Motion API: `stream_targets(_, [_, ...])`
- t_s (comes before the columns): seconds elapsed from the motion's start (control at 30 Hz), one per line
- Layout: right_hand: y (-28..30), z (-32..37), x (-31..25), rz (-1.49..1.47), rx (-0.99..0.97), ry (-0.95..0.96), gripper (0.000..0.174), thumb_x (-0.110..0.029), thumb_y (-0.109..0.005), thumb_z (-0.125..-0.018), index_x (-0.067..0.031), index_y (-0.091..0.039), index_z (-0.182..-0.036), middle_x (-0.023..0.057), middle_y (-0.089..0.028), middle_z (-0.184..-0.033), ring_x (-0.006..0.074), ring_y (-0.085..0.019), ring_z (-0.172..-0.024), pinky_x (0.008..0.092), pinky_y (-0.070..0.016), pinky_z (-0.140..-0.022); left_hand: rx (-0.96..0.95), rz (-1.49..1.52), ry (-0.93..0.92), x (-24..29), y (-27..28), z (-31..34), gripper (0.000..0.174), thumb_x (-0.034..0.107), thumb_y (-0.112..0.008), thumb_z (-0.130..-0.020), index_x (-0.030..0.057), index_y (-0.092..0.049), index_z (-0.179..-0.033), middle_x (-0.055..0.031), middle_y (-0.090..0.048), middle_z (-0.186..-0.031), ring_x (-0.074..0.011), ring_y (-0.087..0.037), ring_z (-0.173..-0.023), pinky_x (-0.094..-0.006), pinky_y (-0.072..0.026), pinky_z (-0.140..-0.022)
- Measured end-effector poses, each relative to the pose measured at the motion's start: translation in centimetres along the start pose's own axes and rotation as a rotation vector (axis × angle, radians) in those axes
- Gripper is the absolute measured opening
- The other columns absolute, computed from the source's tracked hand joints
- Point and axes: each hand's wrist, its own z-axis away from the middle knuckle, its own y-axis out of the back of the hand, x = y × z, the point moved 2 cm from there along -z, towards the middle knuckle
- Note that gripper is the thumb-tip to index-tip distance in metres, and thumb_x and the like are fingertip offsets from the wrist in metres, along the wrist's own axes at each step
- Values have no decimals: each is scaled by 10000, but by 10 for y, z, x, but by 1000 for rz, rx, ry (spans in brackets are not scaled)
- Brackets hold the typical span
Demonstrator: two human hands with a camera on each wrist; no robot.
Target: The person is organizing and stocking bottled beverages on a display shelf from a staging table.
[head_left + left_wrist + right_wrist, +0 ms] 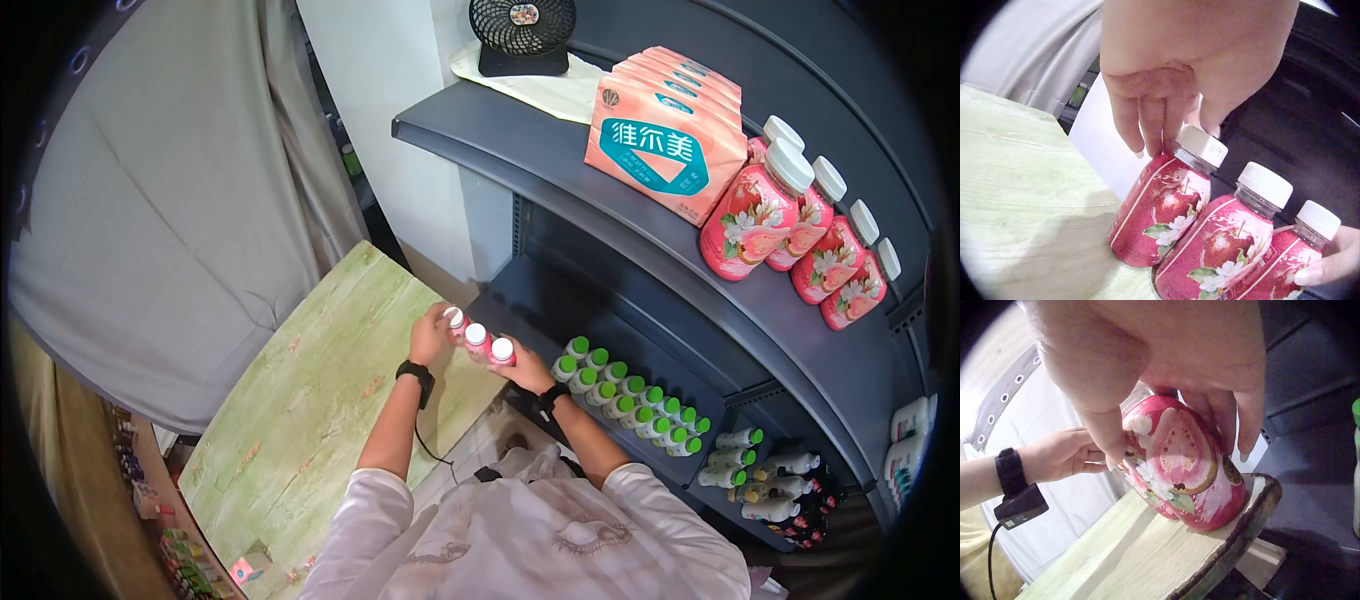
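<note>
Three pink juice bottles with white caps stand side by side in a slanting row over the green table (310, 360), near its shelf-side edge. In the left wrist view, the left hand (1185, 69) pinches the left bottle (1163, 212) around its cap and neck, fingers on one side and thumb on the other. The middle bottle (1222, 247) sits between the other two. At the far end, the right hand (528, 370) grips the right bottle (1179, 462) around its body, thumb on one side and fingers on the other. Its label shows fruit and white flowers.
A dark shelf unit (430, 125) stands to the right. Its upper shelf holds a fan (522, 25), pink tissue packs (650, 140) and larger pink bottles (752, 215). Rows of green-capped bottles (625, 400) stand on the lower shelf. A grey curtain (150, 220) hangs on the left.
</note>
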Motion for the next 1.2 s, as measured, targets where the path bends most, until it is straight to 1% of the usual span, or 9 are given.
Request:
stream_targets(0.07, [-1,1,-3,-11,16,-3,770,-364,-776,-774,-58,-432,-1391,229,-613,-1225,376,-603,-1130,431,-488,-930,-13,38,-73,-9,0,-3,375,197,-646,-905,41,-579,-1239,-130,-702,-1059,-210,-666,-989,-325,-506,-869])
stream_targets(0.27, [5,6,-4,62,-28,-37,815,-349,-751,-801,-21,-360,-1436,242,-547,-1317,378,-576,-1166,418,-472,-961,4,-46,7,35,2,8,451,279,-710,-857,31,-599,-1217,-127,-702,-1053,-210,-667,-979,-332,-503,-866])
stream_targets(0.37, [13,20,-4,-17,-68,-85,837,-352,-730,-819,1,-317,-1456,251,-512,-1354,382,-542,-1208,420,-448,-995,66,-51,-67,29,-3,11,508,349,-758,-803,56,-624,-1195,-158,-714,-938,-263,-699,-863,-350,-531,-760])
stream_targets(0.57, [28,50,-5,186,-3,-98,787,-351,-660,-867,30,-302,-1456,277,-471,-1381,398,-473,-1272,425,-402,-1047,26,-123,-89,26,-1,9,442,295,-755,-813,59,-627,-1164,-130,-707,-980,-229,-678,-919,-345,-507,-818])
stream_targets(0.77, [54,69,-34,369,121,50,711,-262,-600,-895,61,-293,-1449,293,-415,-1418,398,-409,-1318,430,-361,-1083,-35,-201,-31,44,4,14,440,311,-752,-813,49,-631,-1145,-133,-709,-980,-246,-677,-916,-354,-506,-821])
stream_targets(0.97, [87,90,-88,382,233,256,621,-211,-609,-890,54,-386,-1406,255,-474,-1383,380,-455,-1278,424,-383,-1065,38,-202,-131,38,3,14,607,311,-738,-813,15,-532,-1301,-215,-647,-1162,-321,-616,-1113,-365,-458,-959])
stream_targets(1.0, [97,99,-114,363,248,295,532,-176,-598,-899,23,-458,-1372,204,-515,-1360,355,-492,-1244,415,-400,-1045,74,-195,-238,41,8,19,641,254,-716,-823,24,-472,-1370,-249,-555,-1305,-349,-532,-1236,-386,-405,-1039])
stream_targets(1.1, [127,121,-163,258,203,398,465,-161,-591,-906,-5,-513,-1337,165,-538,-1344,336,-517,-1214,400,-410,-1032,250,-331,-430,76,18,32,598,198,-690,-835,34,-476,-1370,-236,-466,-1408,-365,-455,-1307,-414,-365,-1080])
stream_targets(1.2, [152,141,-204,268,321,504,396,-95,-631,-867,-7,-579,-1250,125,-587,-1280,313,-551,-1164,388,-443,-983,360,-328,-614,149,30,54,492,115,-652,-839,15,-522,-1303,-210,-440,-1431,-381,-439,-1303,-447,-360,-1070])
